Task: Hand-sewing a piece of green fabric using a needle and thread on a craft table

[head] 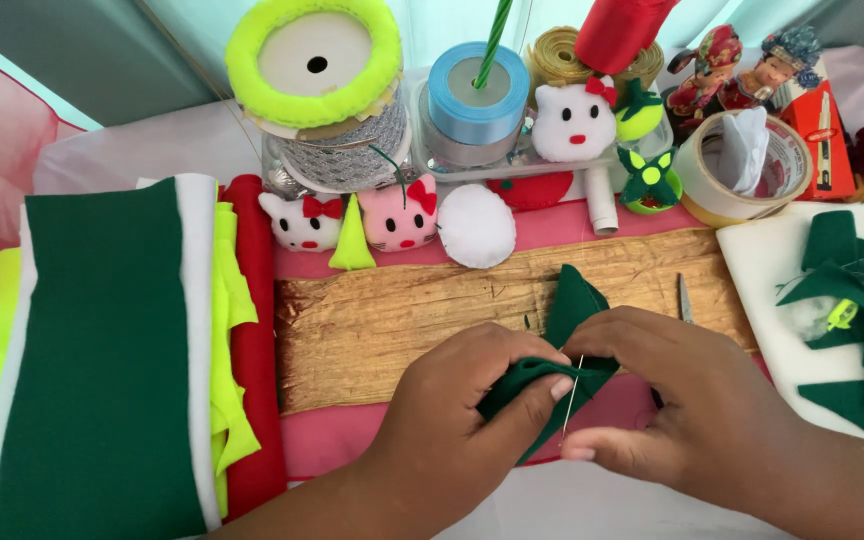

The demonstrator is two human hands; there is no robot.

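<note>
Dark green felt piece (572,310), folded, pointed tip up and away. Left hand (452,410) fingers pinch it; right hand (682,400) fingers pinch needle (572,395), near upright.

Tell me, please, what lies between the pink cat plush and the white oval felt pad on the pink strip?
Nothing: in the head view the pink cat plush and the white oval pad sit almost side by side, with only a thin gap.

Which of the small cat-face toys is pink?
The pink cat toy in the front row, right of the neon green cone. The other two cat toys are white with red bows.
</note>
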